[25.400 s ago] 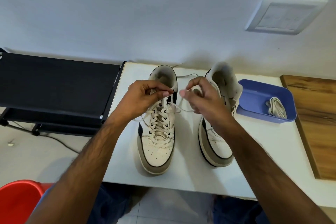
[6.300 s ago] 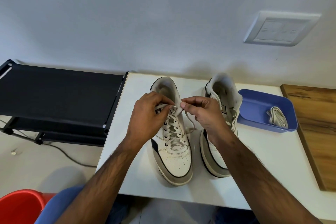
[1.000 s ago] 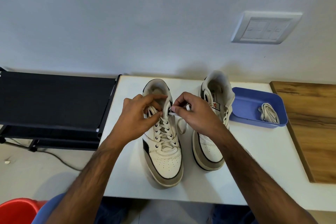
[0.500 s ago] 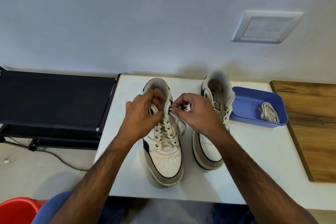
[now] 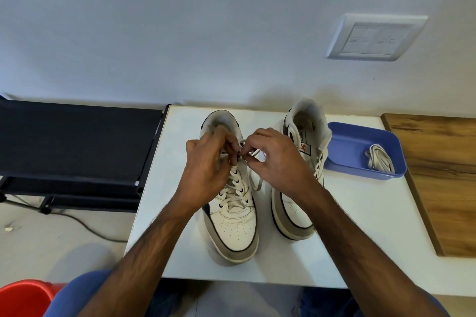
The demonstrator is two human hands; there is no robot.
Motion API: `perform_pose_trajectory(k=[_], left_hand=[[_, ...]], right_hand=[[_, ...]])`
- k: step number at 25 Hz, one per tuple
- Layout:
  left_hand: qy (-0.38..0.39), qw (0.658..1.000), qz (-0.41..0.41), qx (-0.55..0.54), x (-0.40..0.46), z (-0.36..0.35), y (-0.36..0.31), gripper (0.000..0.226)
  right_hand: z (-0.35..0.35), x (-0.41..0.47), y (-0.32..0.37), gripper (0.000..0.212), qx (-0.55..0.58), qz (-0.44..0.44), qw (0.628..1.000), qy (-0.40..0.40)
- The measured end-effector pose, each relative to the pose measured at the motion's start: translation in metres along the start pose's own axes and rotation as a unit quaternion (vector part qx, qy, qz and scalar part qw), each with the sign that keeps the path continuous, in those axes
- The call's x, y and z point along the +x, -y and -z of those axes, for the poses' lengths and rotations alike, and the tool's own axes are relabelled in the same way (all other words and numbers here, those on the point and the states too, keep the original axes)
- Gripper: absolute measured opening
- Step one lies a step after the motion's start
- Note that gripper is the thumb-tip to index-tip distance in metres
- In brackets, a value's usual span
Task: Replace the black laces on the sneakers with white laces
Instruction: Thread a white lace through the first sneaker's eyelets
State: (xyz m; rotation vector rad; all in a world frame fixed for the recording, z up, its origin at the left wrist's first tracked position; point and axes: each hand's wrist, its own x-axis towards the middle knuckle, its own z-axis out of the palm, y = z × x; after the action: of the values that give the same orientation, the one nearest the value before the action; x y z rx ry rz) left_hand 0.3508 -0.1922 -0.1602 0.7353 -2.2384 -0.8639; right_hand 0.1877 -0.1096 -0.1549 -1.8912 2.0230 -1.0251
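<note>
Stood toe-toward-the-viewer on the white tabletop (image 5: 360,234): a white leather sneaker with grey toe bumper and dark trim (image 5: 233,221), long axis running near to far, heel at the wall side. Crossed up its eyelets by a white flat lace (image 5: 235,184). Gripped at the top eyelets by the left hand (image 5: 206,165), fingers curled tight over the collar and tongue. Pinched just beside it by the right hand (image 5: 273,159), thumb and forefinger closed on the lace's free end, a loop hanging beside the shoe. Parked just right, parallel and unlaced: the second white sneaker (image 5: 298,188). Further right, a blue plastic tray (image 5: 345,141) holding a bundled white lace (image 5: 380,161), then a wooden board (image 5: 443,175). Compared with half a second before: both hands drawn closer together, fingertips nearly meeting.
</note>
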Motion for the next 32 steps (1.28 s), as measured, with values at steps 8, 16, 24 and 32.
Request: perform_pose_trajectory(k=[8,16,24,32], left_hand=[[0.052,0.991,0.012,0.124,0.001,0.004,0.014,0.031],[0.079,0.993,0.033,0.077,0.002,0.006,0.011,0.033],[0.105,0.964,-0.103,0.223,-0.005,0.013,0.011,0.044],[0.045,0.962,-0.114,0.245,-0.005,0.000,0.005,0.009]], right_hand=[[0.011,0.003,-0.002,0.006,0.054,-0.106,0.993,-0.005],[0.023,0.005,0.003,0.004,0.087,-0.122,0.989,0.006],[0.052,0.014,-0.014,0.030,0.101,-0.109,0.984,-0.098],[0.051,0.007,-0.003,0.027,0.097,-0.087,0.981,0.146]])
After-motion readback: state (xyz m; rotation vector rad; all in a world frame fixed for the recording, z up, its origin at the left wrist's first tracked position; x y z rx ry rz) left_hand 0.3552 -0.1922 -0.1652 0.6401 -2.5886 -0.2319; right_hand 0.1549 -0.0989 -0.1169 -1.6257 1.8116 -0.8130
